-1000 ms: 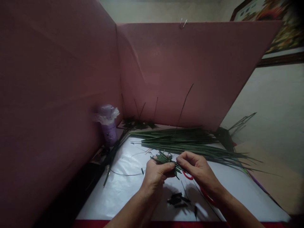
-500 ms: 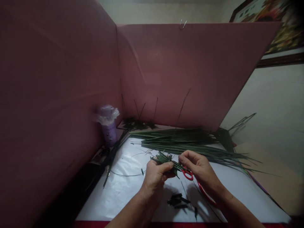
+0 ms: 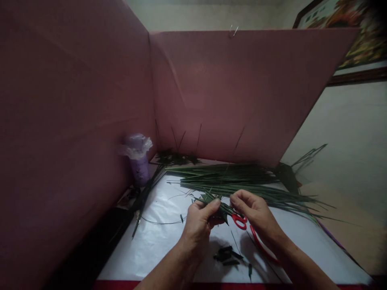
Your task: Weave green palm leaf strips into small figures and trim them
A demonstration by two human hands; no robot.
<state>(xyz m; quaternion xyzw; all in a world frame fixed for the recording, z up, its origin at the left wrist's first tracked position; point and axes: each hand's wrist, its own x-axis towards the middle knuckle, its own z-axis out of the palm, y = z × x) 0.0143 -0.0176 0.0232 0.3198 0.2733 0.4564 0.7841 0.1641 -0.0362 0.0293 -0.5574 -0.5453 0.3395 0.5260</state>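
Observation:
Pinched between the thumb and fingers of my left hand (image 3: pixel 201 217) is a green woven leaf piece (image 3: pixel 222 209) with several pointed ends. My right hand (image 3: pixel 252 207) is closed just to its right, thumb and fingertips pressed together at the piece's right end; what they hold is too small to make out. Red-handled scissors (image 3: pixel 240 222) show under my right hand, their blades hidden. A thin dark strand rises from the piece toward the back panel.
Long green leaf strips (image 3: pixel 229 177) lie across the white table surface (image 3: pixel 160 249). Small dark offcuts (image 3: pixel 226 255) are near the front. A purple bottle (image 3: pixel 139 163) with plastic wrap stands at left, beside a pink panel (image 3: pixel 211 92). More woven pieces (image 3: pixel 177 157) sit at the back.
My right hand has shifted slightly right. My left thumb has risen a little on the leaf piece, and the thin strand has swung to the right.

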